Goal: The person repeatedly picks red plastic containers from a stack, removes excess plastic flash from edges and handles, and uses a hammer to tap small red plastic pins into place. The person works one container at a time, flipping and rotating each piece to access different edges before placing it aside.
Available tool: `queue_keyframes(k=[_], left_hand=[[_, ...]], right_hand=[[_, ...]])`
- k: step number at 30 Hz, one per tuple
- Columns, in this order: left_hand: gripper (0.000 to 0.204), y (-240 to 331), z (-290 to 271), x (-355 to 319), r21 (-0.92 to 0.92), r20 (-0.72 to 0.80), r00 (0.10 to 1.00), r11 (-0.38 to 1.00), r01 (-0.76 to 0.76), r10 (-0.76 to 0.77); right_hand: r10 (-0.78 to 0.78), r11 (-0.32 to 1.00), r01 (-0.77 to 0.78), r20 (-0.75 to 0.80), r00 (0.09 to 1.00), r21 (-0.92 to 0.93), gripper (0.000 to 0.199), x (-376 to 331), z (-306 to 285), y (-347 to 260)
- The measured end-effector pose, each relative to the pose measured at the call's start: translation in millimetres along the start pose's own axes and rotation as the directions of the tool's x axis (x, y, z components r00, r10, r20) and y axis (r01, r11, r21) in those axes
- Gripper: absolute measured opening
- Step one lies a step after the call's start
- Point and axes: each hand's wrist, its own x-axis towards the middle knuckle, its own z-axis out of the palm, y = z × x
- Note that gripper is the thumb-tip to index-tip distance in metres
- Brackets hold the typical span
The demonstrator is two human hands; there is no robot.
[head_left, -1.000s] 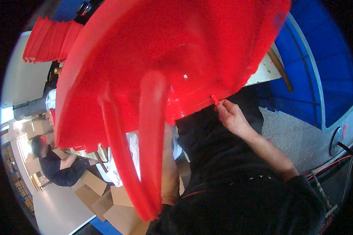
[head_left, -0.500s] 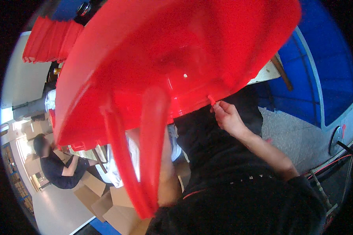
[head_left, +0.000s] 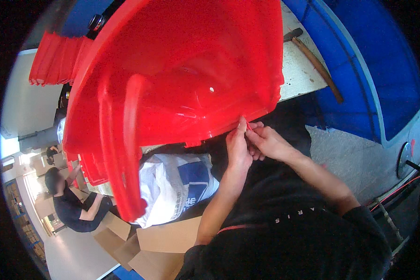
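A large glossy red plastic moulding (head_left: 172, 79), hollow and curved, fills the upper middle and rests on the work table. My left hand (head_left: 238, 148) pinches the near rim of the moulding, with its thumb up against the lip. Close beside it, my right hand (head_left: 268, 142) has its fingers closed on a small thin red plastic piece (head_left: 249, 126) at that same rim. Whether the piece is joined to the rim cannot be made out. Two long red bars (head_left: 119, 140) project from the moulding's left part toward me.
A hammer (head_left: 318, 67) with a wooden handle lies on the table (head_left: 301, 86) at the right, beside a big blue bin (head_left: 359, 93). A white sack (head_left: 175, 186) and open cardboard boxes (head_left: 168, 235) stand below left. Stacked red parts (head_left: 58, 58) and a seated person (head_left: 79, 207) are farther left.
My left hand has come up from behind the red bars to the rim beside my right hand. The moulding has shifted left, uncovering the hammer and more of the sack.
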Motion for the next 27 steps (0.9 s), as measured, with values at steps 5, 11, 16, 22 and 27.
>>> queue_keyframes(k=[5,11,16,22,27], left_hand=[[0.031,0.6,9.9,-8.1,-0.008,-0.158,0.974,0.986,-0.168,0.165],[0.02,6.6,9.1,-12.7,-0.056,-0.093,0.987,0.989,-0.136,0.131],[0.015,10.9,13.7,-18.6,-0.093,-0.138,0.985,0.989,-0.115,0.102],[0.013,11.1,16.1,-20.1,-0.064,-0.206,0.973,0.991,-0.117,0.102],[0.011,10.9,11.8,-19.5,-0.071,-0.2,0.971,0.986,-0.151,0.135]], right_hand=[[-0.386,0.723,0.057,-0.335,0.859,-0.689,0.036,-46.5,-38.6,-35.8],[-0.696,0.507,0.259,-0.213,0.686,-0.822,0.036,-6.4,-48.1,-55.2],[-0.726,0.499,0.324,-0.183,0.663,-0.804,0.028,5.0,-49.7,-42.7],[-0.707,0.511,0.327,-0.172,0.686,-0.795,0.036,2.3,-43.2,-47.2],[-0.667,0.505,0.538,0.09,0.739,-0.675,0.049,-16.9,-75.5,-61.2]])
